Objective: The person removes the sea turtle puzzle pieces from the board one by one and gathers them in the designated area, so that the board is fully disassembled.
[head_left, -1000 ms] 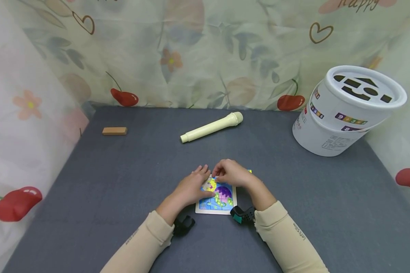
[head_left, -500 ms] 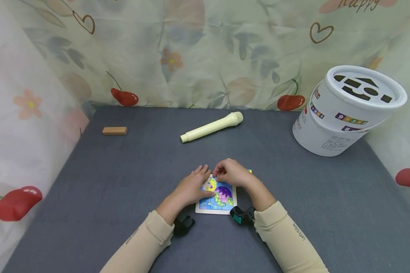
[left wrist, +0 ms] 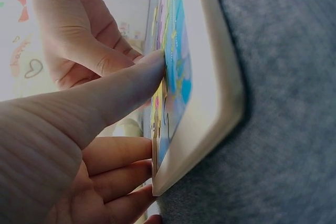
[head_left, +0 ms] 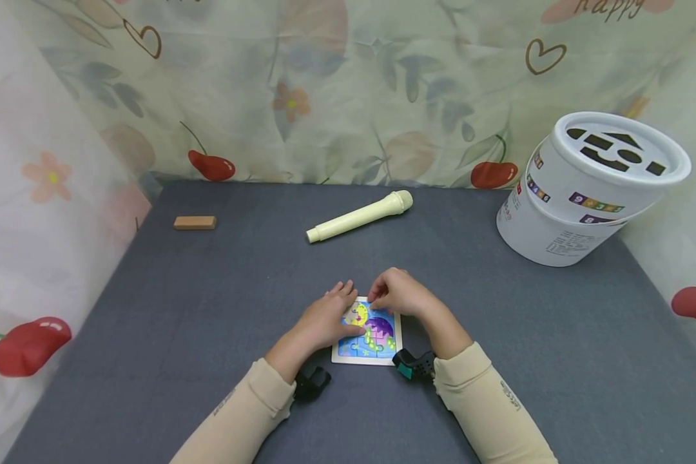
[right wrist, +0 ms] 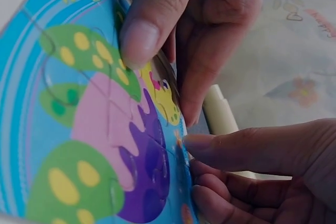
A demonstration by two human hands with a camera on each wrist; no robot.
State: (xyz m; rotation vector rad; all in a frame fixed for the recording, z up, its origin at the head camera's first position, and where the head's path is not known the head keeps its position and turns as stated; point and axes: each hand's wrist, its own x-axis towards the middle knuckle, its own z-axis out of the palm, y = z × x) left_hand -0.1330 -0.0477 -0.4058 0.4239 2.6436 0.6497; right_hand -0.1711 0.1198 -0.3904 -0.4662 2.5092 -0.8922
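Note:
A jigsaw puzzle [head_left: 381,328] in a pale square frame lies on the table; its picture is blue, purple, green and yellow. My left hand [head_left: 323,317] rests at its left side. The thumb [left wrist: 149,69] presses on the picture, and the other fingers, fairly straight, touch the frame's edge. At the top edge my right hand [head_left: 399,293] has its fingers curled, the thumb [right wrist: 210,148] on the near face and the fingertips [right wrist: 210,203] beside the edge. They pinch the puzzle there; whether a separate piece is between them is hidden.
A cream toy microphone [head_left: 356,218] lies behind the puzzle. A small wooden block [head_left: 194,223] sits at the back left. To the back right a white bucket [head_left: 586,193] with shape holes in its lid leans on the table [head_left: 209,335]. Printed curtains [head_left: 348,96] surround the table.
My right hand has shifted slightly right along the puzzle's top edge. A small yellow bit seen beside the right wrist earlier is out of sight now. The left hand has stayed in place.

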